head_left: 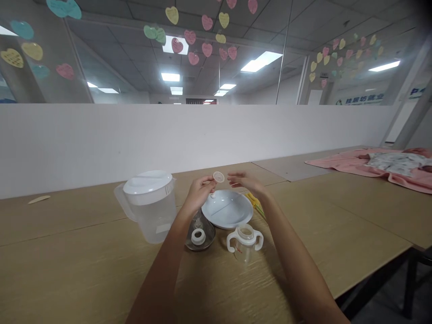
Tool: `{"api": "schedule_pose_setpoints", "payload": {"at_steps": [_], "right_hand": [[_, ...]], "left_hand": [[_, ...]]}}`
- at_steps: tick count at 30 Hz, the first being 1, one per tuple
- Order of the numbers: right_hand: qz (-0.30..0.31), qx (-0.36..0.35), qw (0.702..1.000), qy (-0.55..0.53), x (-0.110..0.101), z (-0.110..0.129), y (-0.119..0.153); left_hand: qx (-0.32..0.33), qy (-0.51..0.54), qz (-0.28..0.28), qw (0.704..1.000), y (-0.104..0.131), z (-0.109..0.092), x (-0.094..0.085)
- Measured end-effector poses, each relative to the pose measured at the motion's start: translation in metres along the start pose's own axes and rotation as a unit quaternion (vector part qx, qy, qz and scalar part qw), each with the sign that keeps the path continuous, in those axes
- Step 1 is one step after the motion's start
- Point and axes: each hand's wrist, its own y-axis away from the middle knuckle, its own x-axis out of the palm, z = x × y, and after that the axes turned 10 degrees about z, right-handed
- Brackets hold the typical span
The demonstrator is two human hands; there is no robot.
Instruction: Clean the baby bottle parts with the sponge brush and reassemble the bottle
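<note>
My left hand (pixel 201 191) pinches a small translucent round disc (pixel 218 177), held up above the rim of a white bowl (pixel 227 209). A small white piece (pixel 213 195) shows just below those fingers; whether it joins the disc I cannot tell. My right hand (pixel 245 181) is just right of the disc, fingers stretched out and apart, holding nothing. In front of the bowl stands a clear baby bottle (pixel 245 247) with two white handles and an uncovered top. A white bottle ring (pixel 198 236) lies in a dark shallow tray (pixel 194 247), partly hidden by my left forearm.
A translucent pitcher (pixel 153 211) with a white lid stands left of my left arm. Behind my right forearm lies a yellow and green item (pixel 255 202). On the right, a pink blanket (pixel 337 161) bears a clothed baby-like figure (pixel 394 163). A white wall (pixel 202 135) closes the table's back.
</note>
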Motion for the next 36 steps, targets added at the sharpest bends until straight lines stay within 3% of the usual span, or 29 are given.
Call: {"api": "schedule_pose_setpoints", "payload": {"at_steps": [2, 4, 8, 13, 15, 17, 18, 20, 23, 26, 30, 33, 36], "right_hand": [[0.13, -0.042, 0.991, 0.009, 0.011, 0.022, 0.013], [0.191, -0.076, 0.979, -0.009, 0.021, 0.039, 0.022], [0.159, -0.105, 0.981, -0.032, 0.035, 0.048, 0.027], [0.127, -0.06, 0.988, -0.059, 0.039, 0.038, 0.018], [0.117, -0.047, 0.99, -0.062, 0.036, 0.033, 0.016], [0.12, -0.042, 0.991, -0.04, 0.029, 0.028, 0.015], [0.129, -0.038, 0.991, -0.012, 0.025, 0.025, 0.014], [0.16, -0.023, 0.984, 0.074, 0.017, 0.018, 0.013], [0.229, 0.006, 0.951, 0.207, 0.01, 0.007, 0.009], [0.261, 0.059, 0.906, 0.328, 0.012, -0.004, 0.003], [0.244, 0.162, 0.846, 0.446, 0.022, -0.018, -0.006], [0.242, 0.196, 0.826, 0.47, 0.029, -0.029, -0.009], [0.258, 0.205, 0.824, 0.461, 0.036, -0.038, -0.009]], "left_hand": [[0.004, 0.022, 0.006, 1.0, 0.001, -0.001, 0.002], [0.021, 0.046, -0.003, 0.999, 0.003, -0.004, 0.003], [0.036, 0.069, -0.025, 0.997, 0.006, -0.009, 0.005], [0.008, 0.061, -0.045, 0.997, 0.002, -0.002, 0.006], [0.005, 0.022, -0.027, 0.999, 0.001, 0.0, 0.002], [0.002, -0.089, 0.011, 0.996, 0.004, -0.001, -0.008], [-0.012, -0.175, 0.036, 0.984, 0.006, -0.002, -0.014], [-0.071, -0.347, 0.09, 0.931, 0.011, -0.003, -0.026], [-0.173, -0.459, 0.155, 0.857, 0.016, 0.0, -0.04], [-0.207, -0.476, 0.158, 0.84, 0.016, 0.011, -0.046], [-0.216, -0.498, 0.147, 0.827, 0.013, 0.025, -0.046], [-0.215, -0.506, 0.151, 0.821, 0.012, 0.032, -0.045], [-0.209, -0.514, 0.156, 0.818, 0.013, 0.036, -0.042]]}}
